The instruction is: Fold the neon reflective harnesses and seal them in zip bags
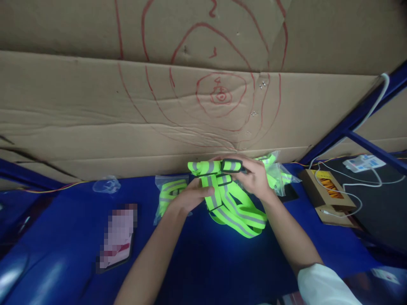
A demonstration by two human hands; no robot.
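Observation:
Between my two hands hangs a bright yellow-green reflective strap (237, 212) with grey stripes and black buckles, its loops drooping over the blue table. My left hand (193, 195) is closed on the strap, thumb across its front. On the right, my right hand (256, 176) grips the upper part by a black buckle; its fingertips are partly hidden behind the strap. A clear plastic bag with a folded reflective strap (168, 195) lies just left of my left hand. Behind my right hand rests another bagged reflective strap (280, 176).
A cardboard sheet (79, 101) with red target rings stands behind the blue table (76, 212). At left lie a phone (119, 237) and a crumpled clear bag (107, 185). An open cardboard box (327, 190), a white cable (378, 97) and a blue metal frame (369, 144) are at right.

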